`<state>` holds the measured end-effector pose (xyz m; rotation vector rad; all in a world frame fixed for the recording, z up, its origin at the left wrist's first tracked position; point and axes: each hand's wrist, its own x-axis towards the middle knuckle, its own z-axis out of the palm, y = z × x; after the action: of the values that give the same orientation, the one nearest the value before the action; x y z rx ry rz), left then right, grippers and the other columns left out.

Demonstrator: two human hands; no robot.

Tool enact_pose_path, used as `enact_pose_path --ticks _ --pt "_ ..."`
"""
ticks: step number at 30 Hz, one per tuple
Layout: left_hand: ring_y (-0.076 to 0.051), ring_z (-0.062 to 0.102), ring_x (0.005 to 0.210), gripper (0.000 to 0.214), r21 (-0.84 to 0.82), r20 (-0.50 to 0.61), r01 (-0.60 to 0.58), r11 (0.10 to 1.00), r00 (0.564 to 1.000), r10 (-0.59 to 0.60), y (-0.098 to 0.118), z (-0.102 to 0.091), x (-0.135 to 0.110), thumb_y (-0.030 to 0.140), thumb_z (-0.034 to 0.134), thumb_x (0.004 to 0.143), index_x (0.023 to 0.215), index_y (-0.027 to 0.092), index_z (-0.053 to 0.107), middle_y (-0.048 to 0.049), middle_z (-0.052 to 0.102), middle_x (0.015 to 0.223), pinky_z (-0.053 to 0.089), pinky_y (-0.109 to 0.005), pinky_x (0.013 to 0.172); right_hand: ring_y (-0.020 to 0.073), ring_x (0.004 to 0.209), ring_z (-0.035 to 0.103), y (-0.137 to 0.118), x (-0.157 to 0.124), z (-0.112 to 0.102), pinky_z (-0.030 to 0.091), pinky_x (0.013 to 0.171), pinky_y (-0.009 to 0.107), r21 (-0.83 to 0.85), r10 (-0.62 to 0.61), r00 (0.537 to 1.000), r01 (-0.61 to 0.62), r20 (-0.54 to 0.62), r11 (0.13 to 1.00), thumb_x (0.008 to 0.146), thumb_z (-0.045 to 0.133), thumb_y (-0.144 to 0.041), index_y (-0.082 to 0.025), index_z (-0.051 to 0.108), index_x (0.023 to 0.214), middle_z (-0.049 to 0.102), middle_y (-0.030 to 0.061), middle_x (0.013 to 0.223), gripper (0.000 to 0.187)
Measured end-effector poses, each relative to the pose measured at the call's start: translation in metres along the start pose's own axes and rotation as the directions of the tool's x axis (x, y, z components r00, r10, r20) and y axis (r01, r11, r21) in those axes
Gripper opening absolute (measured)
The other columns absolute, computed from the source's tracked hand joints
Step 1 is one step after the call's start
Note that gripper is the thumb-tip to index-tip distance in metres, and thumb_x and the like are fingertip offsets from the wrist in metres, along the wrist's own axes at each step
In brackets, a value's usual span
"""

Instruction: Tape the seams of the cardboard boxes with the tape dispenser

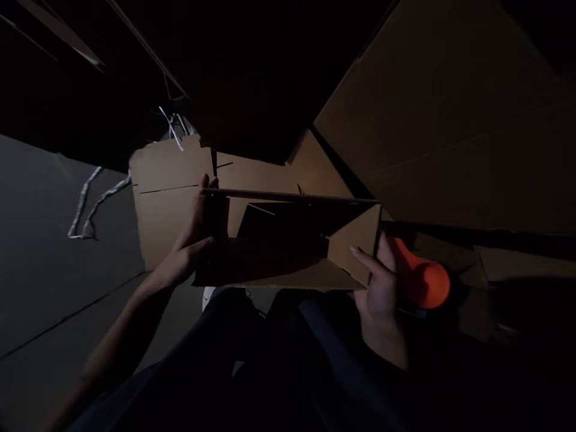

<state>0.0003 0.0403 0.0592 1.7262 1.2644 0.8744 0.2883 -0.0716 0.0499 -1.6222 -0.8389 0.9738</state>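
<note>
A small brown cardboard box (353,240) is held up between my two hands above my legs, its open side towards me. My left hand (191,240) grips its left end, thumb along the near side and fingers behind the far edge. At the right end, my right hand (380,276) clasps the end wall with the thumb inside and the other fingers outside. The inside of the box is mostly in dark shadow, and I can make out no contents. Flat cardboard (168,186) lies behind and to the left of the box.
Large dark cardboard panels (450,138) rise at the back and right. Just right of my right hand is an orange object (427,279), perhaps a tape dispenser. Crumpled silvery strips (96,204) lie on the grey floor (40,258) at the left. The light is dim.
</note>
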Motion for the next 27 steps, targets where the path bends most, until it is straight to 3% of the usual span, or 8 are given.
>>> enact_pose_path --ticks 4,8,10,15,20,24,27 --pt "-0.037 0.039 0.146 0.09 -0.114 0.036 0.101 0.988 0.995 -0.098 -0.014 -0.005 0.012 0.073 0.063 0.079 0.155 0.035 0.036 -0.0117 0.039 0.16 0.046 -0.056 0.112 0.0242 0.107 0.071 0.008 0.0 0.013 0.062 0.083 0.038 -0.056 0.081 0.996 -0.082 -0.027 0.995 0.094 0.058 -0.03 -0.031 0.045 0.151 0.071 0.0066 0.126 0.059" --pt "-0.033 0.045 0.143 0.083 -0.122 0.091 0.208 0.97 0.976 -0.198 -0.018 -0.017 0.021 0.064 0.068 0.081 0.153 0.036 0.039 -0.0112 0.051 0.151 0.052 -0.049 0.108 0.023 0.102 0.072 0.016 -0.001 0.016 0.061 0.08 0.033 -0.109 0.112 0.99 -0.121 -0.085 0.987 0.088 0.065 -0.034 -0.027 0.055 0.143 0.073 0.0068 0.121 0.056" --pt "-0.032 0.045 0.143 0.08 -0.141 0.124 0.219 0.965 0.971 -0.203 -0.018 -0.02 0.023 0.064 0.067 0.081 0.152 0.037 0.04 -0.0094 0.051 0.151 0.05 -0.048 0.11 0.0235 0.098 0.073 0.02 0.001 0.014 0.061 0.077 0.032 -0.075 0.155 0.987 -0.159 -0.05 0.984 0.084 0.066 -0.034 -0.026 0.058 0.14 0.075 0.0057 0.114 0.057" --pt "-0.034 0.042 0.145 0.079 -0.145 0.135 0.158 0.977 0.981 -0.139 -0.026 -0.023 0.025 0.063 0.063 0.084 0.153 0.033 0.038 -0.0072 0.039 0.161 0.048 -0.049 0.112 0.0256 0.105 0.07 0.029 0.002 0.007 0.059 0.085 0.036 -0.03 0.217 0.976 -0.218 -0.035 0.976 0.08 0.069 -0.042 -0.024 0.061 0.135 0.073 0.0066 0.119 0.058" --pt "-0.034 0.042 0.145 0.07 -0.238 0.086 0.225 0.945 0.974 -0.21 -0.022 -0.019 0.028 0.049 0.062 0.085 0.15 0.031 0.045 -0.0025 0.041 0.16 0.048 -0.047 0.112 0.0268 0.105 0.069 0.029 0.002 0.009 0.058 0.085 0.038 0.065 0.275 0.96 -0.271 -0.05 0.96 0.075 0.074 -0.045 -0.023 0.065 0.127 0.074 0.007 0.114 0.057" --pt "-0.034 0.041 0.145 0.069 -0.4 0.02 0.353 0.846 0.926 -0.377 -0.004 -0.008 0.023 0.031 0.066 0.079 0.146 0.032 0.051 0.003 0.044 0.158 0.04 -0.048 0.119 0.0269 0.111 0.066 0.016 0.001 0.014 0.054 0.094 0.041 0.178 0.389 0.92 -0.375 -0.053 0.91 0.072 0.076 -0.042 -0.026 0.067 0.126 0.073 0.0035 0.116 0.058" --pt "-0.029 0.036 0.148 0.07 -0.501 -0.049 0.357 0.788 0.898 -0.437 0.005 -0.002 0.016 0.022 0.067 0.075 0.143 0.035 0.053 0.0077 0.044 0.157 0.03 -0.046 0.125 0.0263 0.109 0.066 0.006 -0.006 0.014 0.053 0.098 0.042 0.264 0.465 0.884 -0.441 -0.033 0.858 0.067 0.08 -0.035 -0.028 0.065 0.129 0.073 0.0016 0.115 0.064"
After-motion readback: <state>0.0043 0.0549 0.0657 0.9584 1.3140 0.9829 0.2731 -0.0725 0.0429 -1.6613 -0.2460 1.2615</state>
